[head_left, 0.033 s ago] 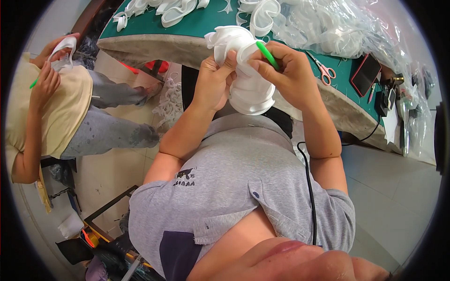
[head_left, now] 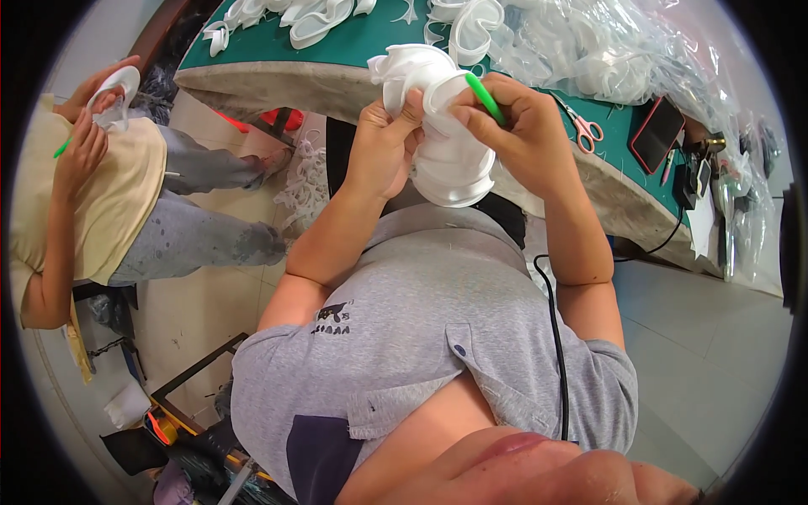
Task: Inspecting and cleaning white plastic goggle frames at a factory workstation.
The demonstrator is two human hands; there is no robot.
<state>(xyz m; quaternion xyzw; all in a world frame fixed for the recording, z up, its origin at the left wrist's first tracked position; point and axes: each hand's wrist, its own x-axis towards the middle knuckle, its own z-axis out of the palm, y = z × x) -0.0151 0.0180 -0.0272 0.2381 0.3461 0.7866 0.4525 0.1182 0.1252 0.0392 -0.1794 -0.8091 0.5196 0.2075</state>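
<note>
In front of my belly, at the near table edge, I hold a soft white moulded piece (head_left: 453, 172) with curved, cup-like folds and raised rims. My left hand (head_left: 380, 150) is closed on its left side, thumb pressed on the upper fold. My right hand (head_left: 530, 126) grips a bright green pen-like tool (head_left: 486, 99), its fingers by the piece's upper right rim. The tool's working end is hidden, so I cannot tell its kind. Scissors with pink handles (head_left: 581, 126) lie on the table just right of my right hand.
The green-topped table (head_left: 383, 38) bears several white moulded pieces (head_left: 318, 21), clear plastic bags (head_left: 606, 50) and a phone (head_left: 656, 135). White offcuts (head_left: 303, 189) lie on the floor. At left a co-worker (head_left: 93, 194) holds a white piece and a green tool. A black cable (head_left: 555, 337) runs beside me.
My right hand and the green tool have shifted very slightly to the right along the rim. The co-worker's white piece has turned a little.
</note>
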